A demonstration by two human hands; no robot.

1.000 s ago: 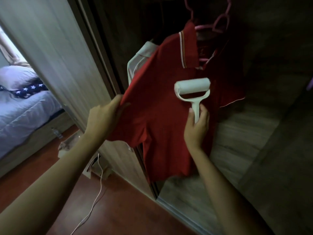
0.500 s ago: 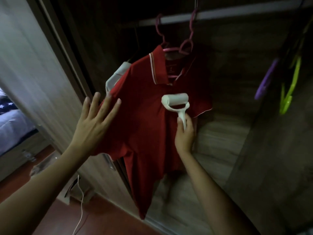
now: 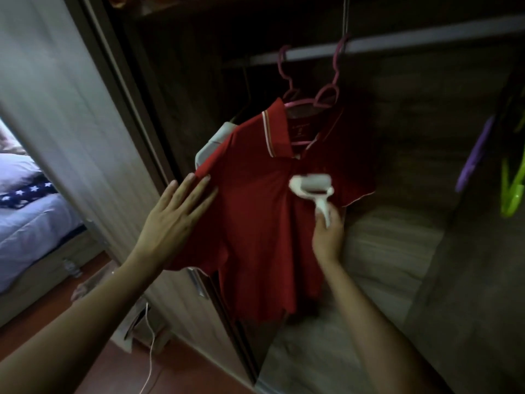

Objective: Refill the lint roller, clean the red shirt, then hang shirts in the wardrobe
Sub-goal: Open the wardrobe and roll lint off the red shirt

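A red polo shirt (image 3: pixel 255 217) with a striped collar hangs on a pink hanger (image 3: pixel 326 95) from the wardrobe rail (image 3: pixel 426 38). My left hand (image 3: pixel 176 220) lies flat with fingers spread against the shirt's left sleeve and side. My right hand (image 3: pixel 326 237) grips the handle of a white lint roller (image 3: pixel 312 186), whose roll rests on the shirt's chest. A white garment (image 3: pixel 216 137) shows behind the red shirt's left shoulder.
The wardrobe's sliding door (image 3: pixel 85 123) stands to the left, its edge close to the shirt. Purple and green hangers (image 3: pixel 511 189) hang at the right. A bed (image 3: pixel 25 223) lies beyond the door. A white cable (image 3: pixel 150 351) trails on the red floor.
My left hand let go of the sleeve, opened, and now presses flat on the shirt. The roller has tilted and shifted slightly on the chest. The view rose toward the rail.
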